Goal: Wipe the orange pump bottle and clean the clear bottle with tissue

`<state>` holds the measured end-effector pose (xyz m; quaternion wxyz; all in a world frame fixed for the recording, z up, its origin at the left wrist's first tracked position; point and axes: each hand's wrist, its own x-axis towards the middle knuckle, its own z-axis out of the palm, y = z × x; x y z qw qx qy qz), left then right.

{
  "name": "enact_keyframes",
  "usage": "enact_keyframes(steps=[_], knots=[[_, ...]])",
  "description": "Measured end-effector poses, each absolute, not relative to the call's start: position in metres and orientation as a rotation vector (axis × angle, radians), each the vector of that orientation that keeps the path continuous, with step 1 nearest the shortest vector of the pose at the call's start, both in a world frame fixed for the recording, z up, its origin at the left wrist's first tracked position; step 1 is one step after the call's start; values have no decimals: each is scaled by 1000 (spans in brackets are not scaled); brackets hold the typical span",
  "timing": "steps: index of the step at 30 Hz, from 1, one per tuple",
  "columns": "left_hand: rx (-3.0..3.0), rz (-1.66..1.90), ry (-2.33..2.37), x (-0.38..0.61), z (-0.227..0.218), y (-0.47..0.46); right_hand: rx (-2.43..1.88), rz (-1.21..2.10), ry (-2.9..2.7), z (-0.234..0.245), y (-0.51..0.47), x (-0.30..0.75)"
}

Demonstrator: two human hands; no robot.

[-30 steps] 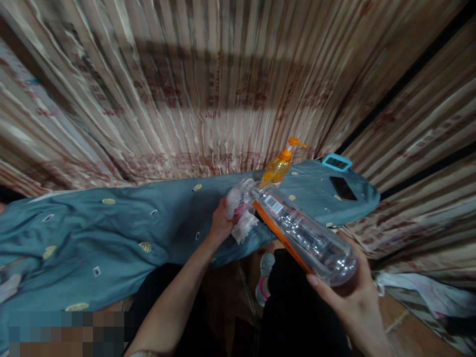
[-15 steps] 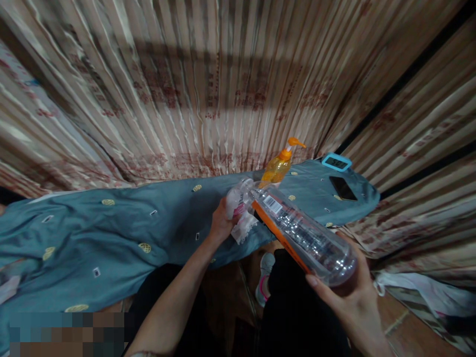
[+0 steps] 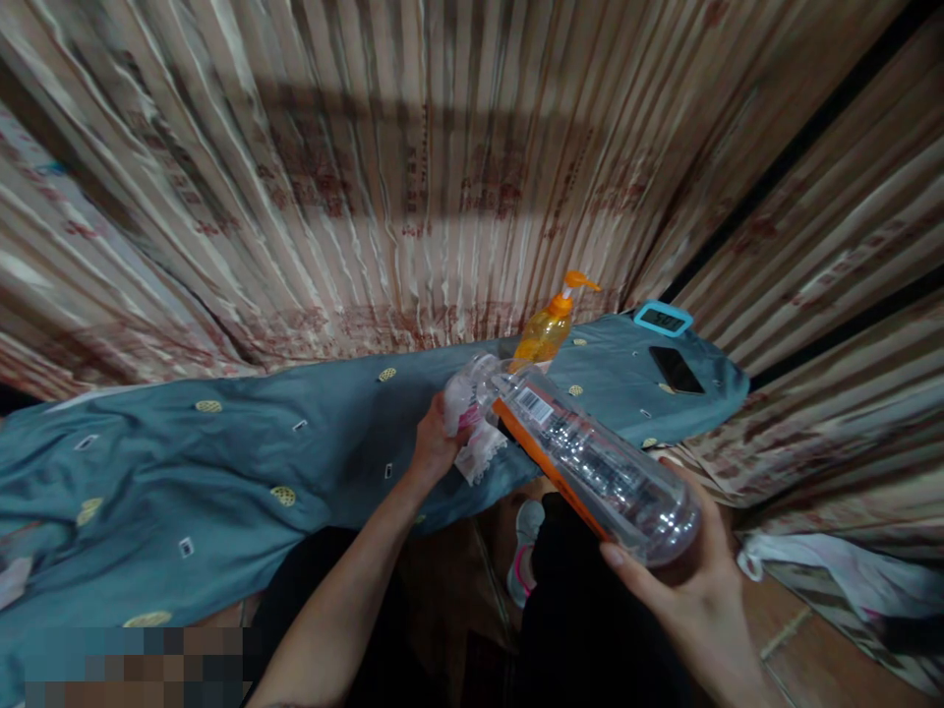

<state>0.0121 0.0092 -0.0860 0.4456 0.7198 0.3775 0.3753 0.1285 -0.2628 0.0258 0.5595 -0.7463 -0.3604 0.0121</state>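
My right hand (image 3: 689, 580) is closed around the base of a large clear plastic bottle (image 3: 590, 452) with an orange label strip and a barcode. The bottle lies tilted, its neck pointing up and left. At that neck my left hand (image 3: 437, 438) grips a crinkled clear plastic bag (image 3: 472, 413) with pink print. The bag covers or touches the bottle's mouth; which of these, I cannot tell. Just behind the neck stands a pump bottle (image 3: 544, 334) of amber liquid with an orange pump head.
A teal patterned cloth (image 3: 339, 433) covers the long surface before me. On its right end are a blue-framed digital clock (image 3: 664, 318) and a dark phone (image 3: 677, 370). Behind hangs a striped curtain (image 3: 413, 177). A white plastic bag (image 3: 826, 560) lies at the lower right.
The view has shifted slightly, moving everything a little to the left. Both hands keep their holds, and the bottle's tilt looks about the same.
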Motion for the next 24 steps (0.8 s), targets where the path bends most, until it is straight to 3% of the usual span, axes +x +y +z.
enact_keyframes(steps=[24], knots=[[1787, 920, 955, 9, -80, 11, -1684, 104, -827, 21, -260, 126]])
